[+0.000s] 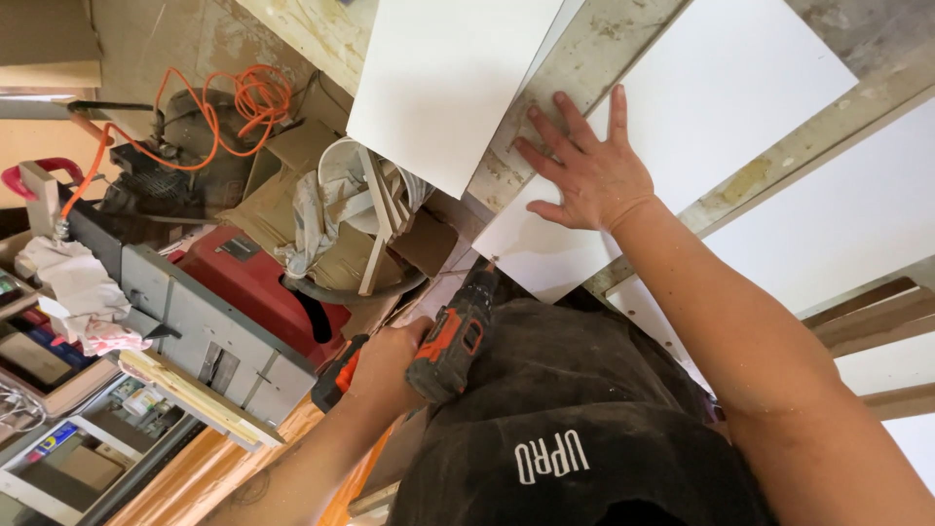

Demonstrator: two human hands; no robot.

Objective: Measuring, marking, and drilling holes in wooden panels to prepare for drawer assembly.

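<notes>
I'm seeing a cluttered workshop: orange cable (pixel 243 97) coiling over junk, grey machine table (pixel 209 336) sitting left, white bucket (pixel 336 170) holding scrap strips, red case (pixel 255 282) lying below, daylight washing in evenly.

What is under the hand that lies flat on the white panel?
The right hand rests on a white panel and a worn wooden rail crossing it. The surface directly beneath the palm is covered.

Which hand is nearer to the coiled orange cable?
Left. The left hand grips the orange-and-black drill, below the coiled orange cable; the right hand presses the white board, farther away.
</notes>
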